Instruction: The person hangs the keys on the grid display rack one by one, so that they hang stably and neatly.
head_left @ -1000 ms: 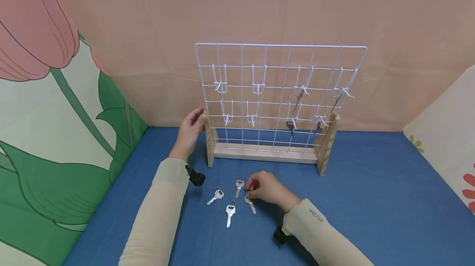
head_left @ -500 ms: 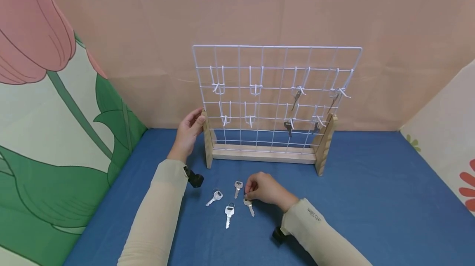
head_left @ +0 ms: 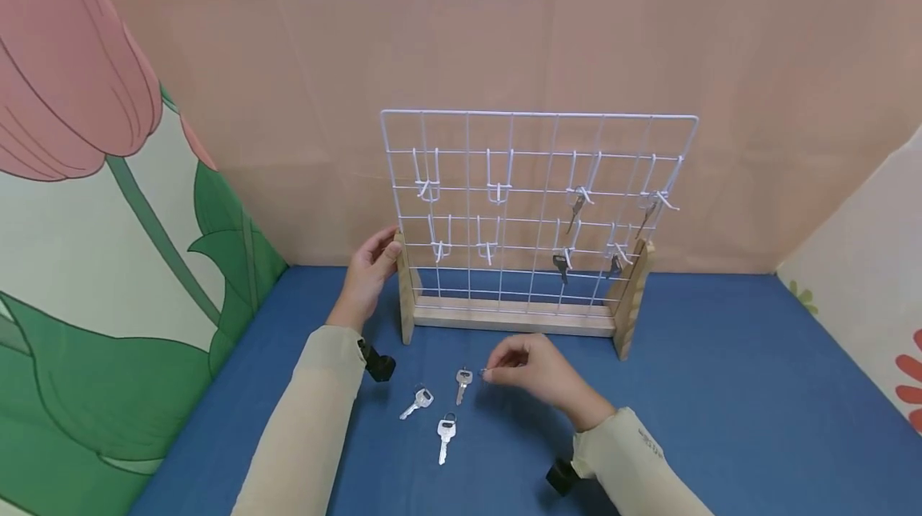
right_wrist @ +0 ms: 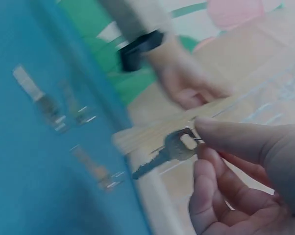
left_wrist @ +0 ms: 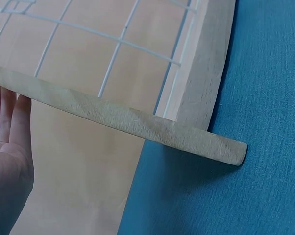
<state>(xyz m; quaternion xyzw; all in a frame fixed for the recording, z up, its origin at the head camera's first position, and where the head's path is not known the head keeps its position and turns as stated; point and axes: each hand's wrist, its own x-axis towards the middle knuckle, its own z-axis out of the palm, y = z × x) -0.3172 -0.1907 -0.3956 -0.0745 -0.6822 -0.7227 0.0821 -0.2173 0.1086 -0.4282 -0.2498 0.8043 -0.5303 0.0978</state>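
Observation:
In the head view my left hand [head_left: 366,280] holds the left wooden post [head_left: 406,288] of a white wire rack [head_left: 507,180], thumb in front and fingertips at its back edge. The left wrist view shows fingers [left_wrist: 21,125] against that post. My right hand [head_left: 536,372] pinches a key [right_wrist: 174,149] by its small ring between thumb and fingers, the blade pointing away; in the head view the hand mostly hides it. To its left, three keys lie on the blue cloth: one near the hand [head_left: 464,384], one further left [head_left: 418,402] and one in front [head_left: 446,438].
White hooks stand in two rows on the rack. Keys hang on the right-hand ones, such as an upper key [head_left: 577,208] and a lower key [head_left: 561,264]. The left-hand hooks [head_left: 426,188] are bare. A tan backdrop [head_left: 324,100] rises behind the blue cloth [head_left: 691,404].
My right hand has lifted the fourth key off the cloth and drawn it up and slightly right. My left hand stays on the post. The head view has tilted slightly upward.

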